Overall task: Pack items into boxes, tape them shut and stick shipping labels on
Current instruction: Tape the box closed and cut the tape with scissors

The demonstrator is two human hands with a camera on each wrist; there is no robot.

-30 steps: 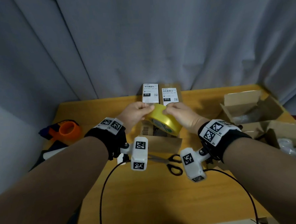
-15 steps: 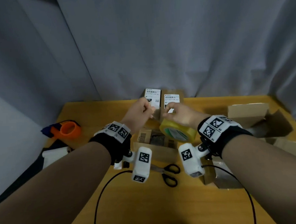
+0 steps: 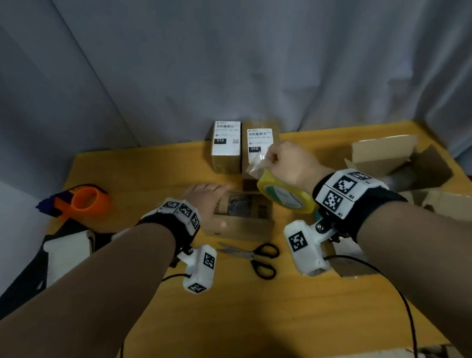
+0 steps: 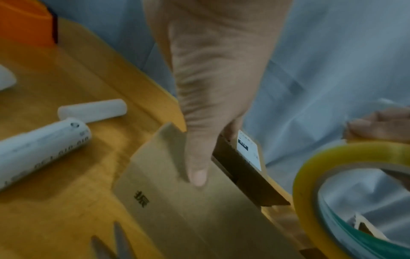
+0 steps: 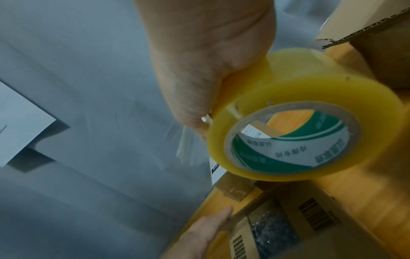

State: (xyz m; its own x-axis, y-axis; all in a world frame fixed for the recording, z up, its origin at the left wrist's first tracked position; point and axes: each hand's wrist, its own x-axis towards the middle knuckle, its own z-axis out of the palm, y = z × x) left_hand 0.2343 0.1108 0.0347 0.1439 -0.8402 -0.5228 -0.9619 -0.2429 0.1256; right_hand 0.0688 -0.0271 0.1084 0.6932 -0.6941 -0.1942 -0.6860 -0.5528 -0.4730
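Left hand on the box flap
The left hand presses its thumb flat on the cardboard box; a yellow tape roll hangs beside it.

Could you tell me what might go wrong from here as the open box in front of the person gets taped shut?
1. The loose tape end pinched by the right hand hangs crumpled off the tape roll; it may stick to itself.
2. The box shows a gap between its flaps, with only the left hand on one flap; tape could seal it gaping.
3. The scissors lie apart from both hands, so cutting may be awkward.
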